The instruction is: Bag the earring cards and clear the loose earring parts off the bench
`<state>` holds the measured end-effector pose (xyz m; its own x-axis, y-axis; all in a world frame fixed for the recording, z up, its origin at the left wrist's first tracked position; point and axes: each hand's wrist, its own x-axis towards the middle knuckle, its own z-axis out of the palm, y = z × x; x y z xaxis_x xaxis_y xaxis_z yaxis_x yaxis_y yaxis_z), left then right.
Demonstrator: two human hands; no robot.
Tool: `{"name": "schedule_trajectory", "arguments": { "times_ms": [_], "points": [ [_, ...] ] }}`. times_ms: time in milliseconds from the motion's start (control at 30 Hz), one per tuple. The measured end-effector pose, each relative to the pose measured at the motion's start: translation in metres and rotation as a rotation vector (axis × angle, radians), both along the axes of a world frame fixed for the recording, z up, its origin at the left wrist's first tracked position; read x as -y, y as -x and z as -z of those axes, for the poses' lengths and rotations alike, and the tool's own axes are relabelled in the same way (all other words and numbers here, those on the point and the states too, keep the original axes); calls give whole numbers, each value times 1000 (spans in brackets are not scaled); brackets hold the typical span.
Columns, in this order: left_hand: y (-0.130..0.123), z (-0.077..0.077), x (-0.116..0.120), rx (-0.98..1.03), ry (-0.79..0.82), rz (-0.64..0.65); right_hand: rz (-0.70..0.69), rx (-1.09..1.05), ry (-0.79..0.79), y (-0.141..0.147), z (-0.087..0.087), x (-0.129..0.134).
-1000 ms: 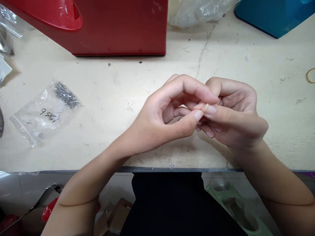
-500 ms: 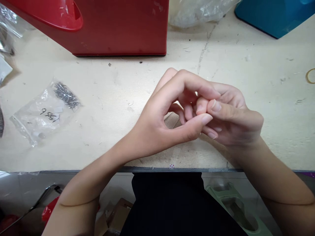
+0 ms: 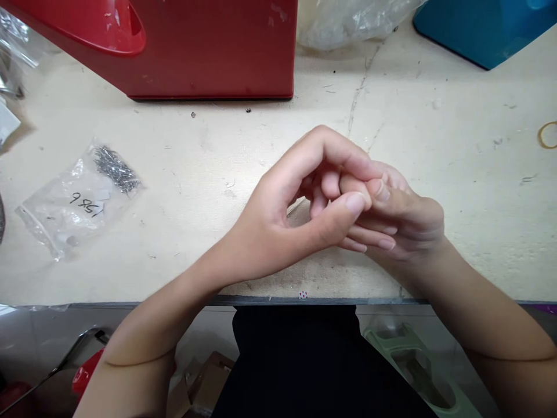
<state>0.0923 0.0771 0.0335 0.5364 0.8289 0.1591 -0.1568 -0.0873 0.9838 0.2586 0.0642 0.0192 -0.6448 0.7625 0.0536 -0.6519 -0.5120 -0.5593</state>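
Note:
Above the front part of the table, my left hand (image 3: pixel 300 203) and my right hand (image 3: pixel 400 209) meet with their fingers overlapping. The left thumb and fingers curl round toward the right fingertips. My right thumb presses against its bent index finger, in a pinch. Whatever lies between the fingertips, if anything, is hidden or too small to make out. Beneath the hands, a piece of brownish material (image 3: pixel 299 212) shows through the gap inside the left hand's curl.
A red bin (image 3: pixel 217 52) stands at the back, a blue bin (image 3: pixel 483 35) at the back right, with a clear plastic bag (image 3: pixel 352 23) between them. At left lies a marked zip bag (image 3: pixel 82 200) with thin dark metal pieces. A rubber band (image 3: pixel 546 134) is far right.
My right hand has shifted left and its fingers are deeper within the left hand's curl. The left fingers have closed slightly. The things on the table stay put.

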Motion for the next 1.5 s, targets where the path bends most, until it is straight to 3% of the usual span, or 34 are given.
{"name": "schedule_trajectory", "arguments": {
  "times_ms": [100,367,667,833,1067,1500],
  "points": [
    [0,1,0,45,56,2,-5,78,10,0,0,-1],
    [2,-1,0,-72,106,3,1,205,59,-3,-8,-1],
    [2,-2,0,-72,81,11,1,18,-32,-2,-1,-2],
    [3,-1,0,20,109,67,8,50,-27,-4,-1,-2],
    [2,-1,-1,28,108,44,29,104,-19,-6,-6,-1],
    [2,1,-2,-87,-35,-11,131,318,-80,-7,-14,-1]
  ]
}}
